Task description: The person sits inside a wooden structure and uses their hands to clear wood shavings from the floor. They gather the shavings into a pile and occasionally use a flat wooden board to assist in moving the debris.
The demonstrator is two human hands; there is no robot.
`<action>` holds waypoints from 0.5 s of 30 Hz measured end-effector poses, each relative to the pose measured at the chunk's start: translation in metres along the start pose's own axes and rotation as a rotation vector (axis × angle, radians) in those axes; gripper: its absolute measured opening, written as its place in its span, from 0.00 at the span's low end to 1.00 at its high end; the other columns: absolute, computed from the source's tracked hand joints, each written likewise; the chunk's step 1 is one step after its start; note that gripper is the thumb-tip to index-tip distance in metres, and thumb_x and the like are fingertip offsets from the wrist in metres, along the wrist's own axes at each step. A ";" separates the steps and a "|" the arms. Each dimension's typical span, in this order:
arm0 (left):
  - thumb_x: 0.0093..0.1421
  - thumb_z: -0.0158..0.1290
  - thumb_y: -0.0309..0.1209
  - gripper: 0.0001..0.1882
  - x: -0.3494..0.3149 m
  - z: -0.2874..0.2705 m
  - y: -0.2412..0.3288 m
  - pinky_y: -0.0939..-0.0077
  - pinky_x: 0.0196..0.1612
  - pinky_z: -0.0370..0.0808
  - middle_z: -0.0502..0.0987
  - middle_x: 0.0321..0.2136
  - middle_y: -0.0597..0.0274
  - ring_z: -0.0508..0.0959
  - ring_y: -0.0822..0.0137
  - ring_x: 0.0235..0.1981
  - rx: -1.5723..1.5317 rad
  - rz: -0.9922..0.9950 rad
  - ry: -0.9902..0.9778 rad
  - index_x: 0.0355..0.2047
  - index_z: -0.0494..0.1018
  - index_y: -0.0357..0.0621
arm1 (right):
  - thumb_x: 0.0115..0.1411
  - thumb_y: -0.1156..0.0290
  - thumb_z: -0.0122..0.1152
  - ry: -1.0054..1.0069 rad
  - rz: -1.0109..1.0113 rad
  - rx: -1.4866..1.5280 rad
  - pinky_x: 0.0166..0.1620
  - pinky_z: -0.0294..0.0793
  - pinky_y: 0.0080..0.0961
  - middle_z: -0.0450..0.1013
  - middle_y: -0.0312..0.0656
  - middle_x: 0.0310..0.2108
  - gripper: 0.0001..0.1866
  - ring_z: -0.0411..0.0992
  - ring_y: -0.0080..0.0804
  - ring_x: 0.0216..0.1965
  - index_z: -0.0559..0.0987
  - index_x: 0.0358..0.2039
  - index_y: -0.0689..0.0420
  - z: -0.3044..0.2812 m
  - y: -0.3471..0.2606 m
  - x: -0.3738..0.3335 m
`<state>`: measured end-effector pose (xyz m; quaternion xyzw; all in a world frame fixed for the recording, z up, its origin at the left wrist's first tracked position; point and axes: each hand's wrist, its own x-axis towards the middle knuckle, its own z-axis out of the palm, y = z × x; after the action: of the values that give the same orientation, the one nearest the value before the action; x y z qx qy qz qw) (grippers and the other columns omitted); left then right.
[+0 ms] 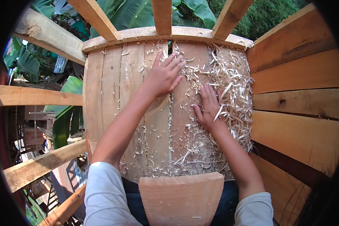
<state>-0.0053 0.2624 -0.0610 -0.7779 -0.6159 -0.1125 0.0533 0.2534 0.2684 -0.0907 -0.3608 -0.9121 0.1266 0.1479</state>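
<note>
Flat on the wooden planks, my left hand [165, 75] rests near the far edge with its fingers spread. A few loose curls lie around its fingertips. My right hand [210, 109] is open too, fingers stretched away from me, at the left border of a thick heap of wood shavings [235, 86]. Some curls touch or lie over that hand. Smaller shavings and fine dust are scattered over the plank floor [113, 83], most densely on the right. In front of my body stands a smooth wooden board [180, 197], its top edge slightly curved.
A wooden rail [139, 35] bounds the far side, with upright slats [162, 17] above it. Plank walling [297, 94] closes the right. On the left, spaced beams [37, 96] leave gaps showing banana leaves and a drop to clutter below. Dark trousers show beside the board.
</note>
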 end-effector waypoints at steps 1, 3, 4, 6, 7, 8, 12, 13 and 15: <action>0.67 0.46 0.47 0.27 -0.004 -0.001 0.009 0.38 0.70 0.45 0.67 0.64 0.60 0.61 0.60 0.69 0.023 -0.016 0.046 0.62 0.68 0.49 | 0.62 0.58 0.58 -0.002 0.004 0.004 0.71 0.43 0.51 0.59 0.54 0.67 0.39 0.55 0.49 0.70 0.57 0.68 0.60 0.001 0.001 0.000; 0.67 0.46 0.48 0.27 -0.015 0.005 0.016 0.36 0.69 0.44 0.68 0.63 0.59 0.61 0.59 0.68 0.074 -0.096 0.017 0.61 0.69 0.49 | 0.62 0.58 0.58 0.000 0.001 -0.003 0.71 0.44 0.50 0.60 0.54 0.67 0.37 0.56 0.47 0.69 0.59 0.68 0.58 0.001 -0.003 0.002; 0.66 0.46 0.48 0.27 -0.019 0.009 0.016 0.35 0.69 0.44 0.68 0.63 0.59 0.61 0.59 0.68 0.101 -0.137 0.003 0.61 0.70 0.49 | 0.62 0.58 0.58 0.004 0.008 -0.004 0.71 0.44 0.50 0.60 0.53 0.66 0.37 0.56 0.47 0.69 0.59 0.67 0.58 0.000 -0.004 0.003; 0.67 0.46 0.48 0.28 -0.009 0.006 0.010 0.35 0.69 0.42 0.66 0.65 0.57 0.58 0.57 0.70 0.186 -0.279 -0.095 0.63 0.67 0.49 | 0.62 0.59 0.58 0.007 0.007 -0.006 0.71 0.44 0.50 0.60 0.53 0.66 0.36 0.56 0.47 0.69 0.60 0.67 0.58 -0.003 -0.003 0.005; 0.67 0.45 0.48 0.29 -0.007 0.004 0.007 0.35 0.69 0.42 0.65 0.65 0.56 0.56 0.56 0.71 0.228 -0.352 -0.145 0.64 0.65 0.48 | 0.61 0.58 0.58 0.012 0.016 0.006 0.71 0.45 0.50 0.61 0.53 0.66 0.35 0.57 0.46 0.69 0.61 0.66 0.58 -0.003 -0.005 0.004; 0.67 0.45 0.49 0.30 -0.004 0.000 0.007 0.34 0.69 0.42 0.64 0.66 0.55 0.56 0.54 0.70 0.220 -0.371 -0.051 0.65 0.65 0.48 | 0.61 0.58 0.58 0.016 0.012 0.004 0.71 0.45 0.50 0.61 0.52 0.66 0.35 0.57 0.46 0.69 0.62 0.66 0.58 -0.003 -0.005 0.004; 0.67 0.43 0.54 0.38 -0.015 -0.017 0.012 0.32 0.68 0.39 0.54 0.70 0.44 0.50 0.43 0.72 0.176 -0.632 -0.057 0.68 0.56 0.39 | 0.61 0.57 0.59 0.035 0.007 -0.015 0.71 0.46 0.49 0.63 0.52 0.65 0.33 0.58 0.45 0.68 0.65 0.64 0.57 -0.002 -0.001 0.003; 0.67 0.43 0.55 0.40 -0.023 -0.014 0.012 0.31 0.68 0.38 0.53 0.70 0.42 0.48 0.42 0.72 0.108 -0.766 -0.160 0.68 0.55 0.36 | 0.61 0.58 0.59 0.039 0.006 -0.018 0.71 0.46 0.49 0.63 0.52 0.65 0.33 0.58 0.45 0.68 0.66 0.63 0.57 -0.003 0.000 0.003; 0.67 0.40 0.57 0.43 -0.042 -0.013 0.014 0.31 0.68 0.35 0.49 0.70 0.34 0.44 0.42 0.73 -0.070 -0.879 -0.307 0.68 0.51 0.31 | 0.60 0.58 0.59 0.037 0.008 -0.019 0.71 0.47 0.49 0.63 0.51 0.65 0.32 0.58 0.45 0.68 0.66 0.63 0.57 -0.003 -0.001 0.003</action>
<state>-0.0026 0.2165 -0.0580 -0.4521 -0.8837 -0.0287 -0.1177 0.2521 0.2698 -0.0872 -0.3683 -0.9088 0.1119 0.1607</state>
